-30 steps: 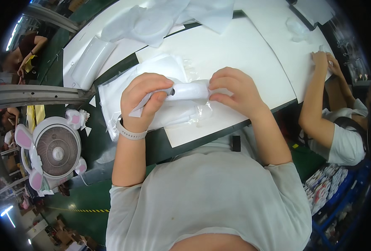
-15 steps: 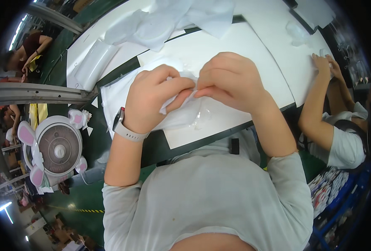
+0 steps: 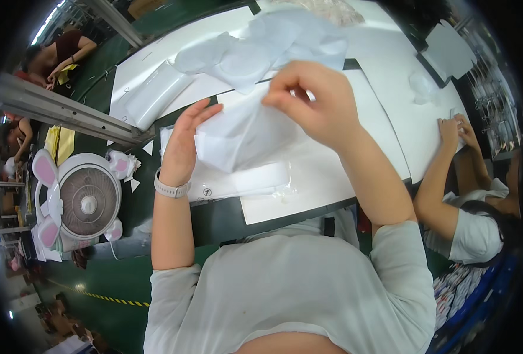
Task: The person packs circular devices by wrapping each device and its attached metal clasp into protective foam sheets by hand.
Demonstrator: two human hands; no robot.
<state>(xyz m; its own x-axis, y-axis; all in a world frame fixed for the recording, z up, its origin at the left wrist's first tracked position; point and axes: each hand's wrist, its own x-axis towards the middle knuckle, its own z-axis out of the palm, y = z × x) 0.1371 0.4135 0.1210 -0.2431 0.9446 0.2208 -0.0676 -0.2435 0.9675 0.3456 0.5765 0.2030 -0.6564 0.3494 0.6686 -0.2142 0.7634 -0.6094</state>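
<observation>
Pinching thin white sheet [image 3: 238, 141] at its top, right grip [image 3: 326, 109] thumb-to-finger; left grip [image 3: 180, 153] fingers loosely apart beside it, contact unclear; clear plastic bag [image 3: 229, 187] below, between grips.

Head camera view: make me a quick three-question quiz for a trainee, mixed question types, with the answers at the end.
1. True or false: the right hand pinches the thin white sheet at its upper edge.
2. Which of the person's wrists wears the pale watch band? (a) left (b) right
3. What colour are the insides of the ears on the fan?

Key: 1 true; 2 (a) left; 3 pink.
</observation>
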